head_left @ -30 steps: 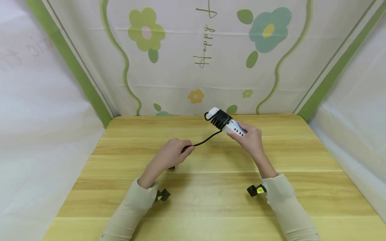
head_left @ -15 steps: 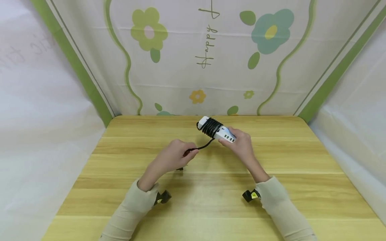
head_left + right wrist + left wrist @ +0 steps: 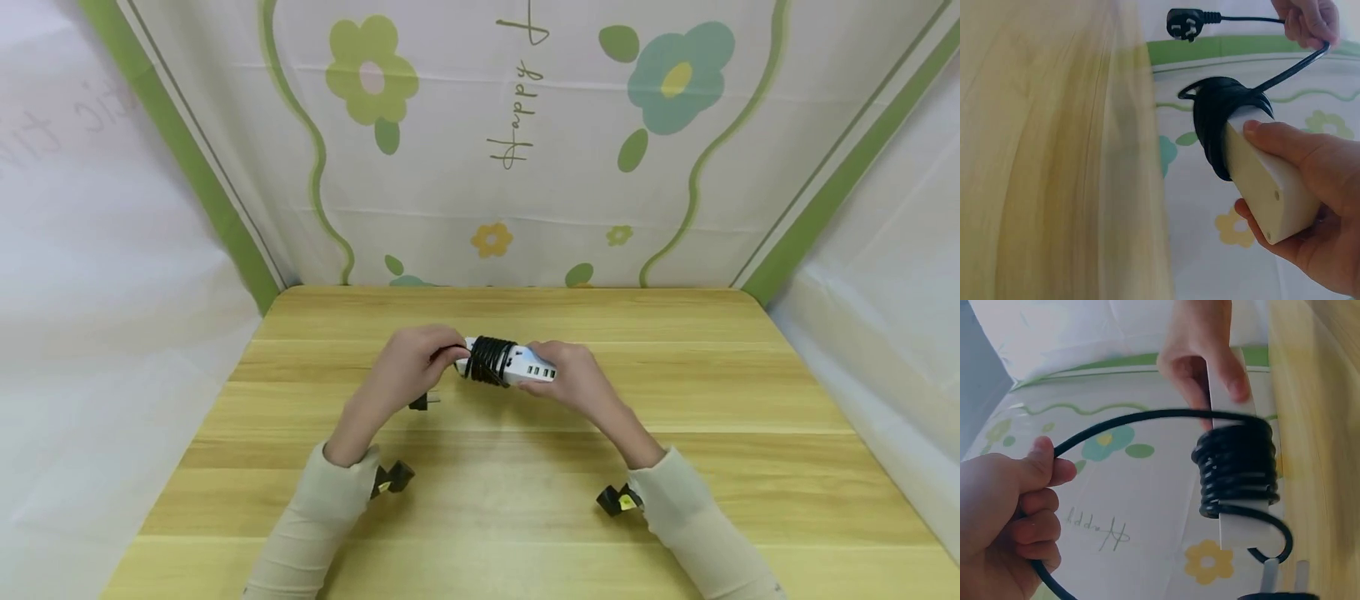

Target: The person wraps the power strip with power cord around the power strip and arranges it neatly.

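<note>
A white power strip [image 3: 529, 367] with a row of USB ports is held above the table by my right hand [image 3: 573, 379], thumb on one side and fingers on the other. Its black cord [image 3: 1238, 465] is wound several times around the far half of the strip. My left hand [image 3: 412, 367] pinches the cord's loose stretch, and in the left wrist view its fingers curl round it. From that hand the cord runs on to a black plug [image 3: 1185, 25] with metal prongs, which dangles just below the left hand in the head view.
Beneath both hands lies a wooden table [image 3: 495, 508]. A white cloth [image 3: 450, 167] printed with flowers hangs behind it, and pale sheets flank both sides. A small black camera [image 3: 397, 477] sits at the left wrist, and another camera [image 3: 611, 500] at the right.
My right hand has brought the power strip left and nearer, turning it closer to level. The left hand, still pinching the cord, now stands beside the strip's left end; the plug shows more.
</note>
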Demonstrator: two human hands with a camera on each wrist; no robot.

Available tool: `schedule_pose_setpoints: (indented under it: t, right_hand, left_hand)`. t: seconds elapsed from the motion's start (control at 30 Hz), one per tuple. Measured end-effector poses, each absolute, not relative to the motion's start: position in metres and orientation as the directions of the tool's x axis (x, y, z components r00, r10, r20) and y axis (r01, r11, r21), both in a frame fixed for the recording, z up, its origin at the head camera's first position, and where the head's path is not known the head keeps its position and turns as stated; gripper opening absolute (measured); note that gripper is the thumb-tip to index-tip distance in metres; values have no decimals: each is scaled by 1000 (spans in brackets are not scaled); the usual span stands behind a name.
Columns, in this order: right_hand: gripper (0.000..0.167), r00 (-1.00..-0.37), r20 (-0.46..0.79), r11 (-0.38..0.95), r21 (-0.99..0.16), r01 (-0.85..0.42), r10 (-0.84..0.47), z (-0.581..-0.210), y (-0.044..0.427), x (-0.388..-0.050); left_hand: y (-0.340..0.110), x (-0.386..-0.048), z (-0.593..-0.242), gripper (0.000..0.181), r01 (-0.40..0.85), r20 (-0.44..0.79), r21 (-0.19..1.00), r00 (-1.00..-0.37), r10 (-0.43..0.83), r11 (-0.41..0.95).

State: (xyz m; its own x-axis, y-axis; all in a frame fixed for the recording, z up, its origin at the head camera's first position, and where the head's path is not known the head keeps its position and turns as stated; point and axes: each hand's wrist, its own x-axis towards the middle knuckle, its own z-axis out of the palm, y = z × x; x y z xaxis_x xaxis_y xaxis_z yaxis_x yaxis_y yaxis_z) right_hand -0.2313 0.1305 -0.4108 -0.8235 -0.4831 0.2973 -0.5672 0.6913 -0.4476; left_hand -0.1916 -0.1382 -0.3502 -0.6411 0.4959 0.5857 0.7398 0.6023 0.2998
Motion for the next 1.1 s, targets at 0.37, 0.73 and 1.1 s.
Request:
schedule_pose_setpoints:
  t: [0.37,0.73,1.1]
  right_hand:
    - [56,-626,194,537,-364,-761,-756,-395,124,-212]
    - [57,-518,262,351,-488,-799,-814,-384,131,-206]
    - [52,-552,365,177,-692,-699,-750,-376,146,-210]
  left_hand:
    - [-148,-202,-355,11,753,610,331,-631,480,569]
    - [-151,-223,-379,10,707,502,487,-707,499,512]
    - [-139,-230,-396,19,666,399,581,-734,550,467]
